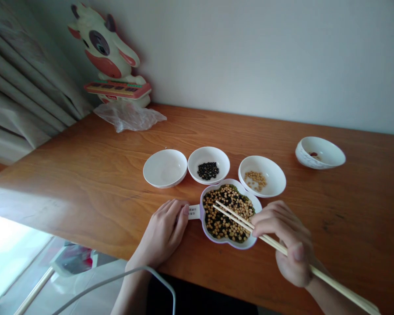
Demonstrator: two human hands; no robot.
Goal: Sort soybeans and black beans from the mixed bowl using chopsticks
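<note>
My left hand is closed at the end of the white handle of a flower-shaped dish with a lilac rim. Yellow beans, black beans and small green ones lie mixed in that dish. A pair of wooden chopsticks is in my right hand, their tips over the mixed beans, slightly apart. Whether the tips pinch a bean I cannot tell. Behind the dish stand a white bowl, a bowl with black beans and a bowl with yellow beans.
Farther right stands another white bowl holding a few small pieces, one reddish. At the back left, a cow-shaped toy keyboard leans near the wall behind a crumpled plastic bag. A grey cable crosses before my left forearm.
</note>
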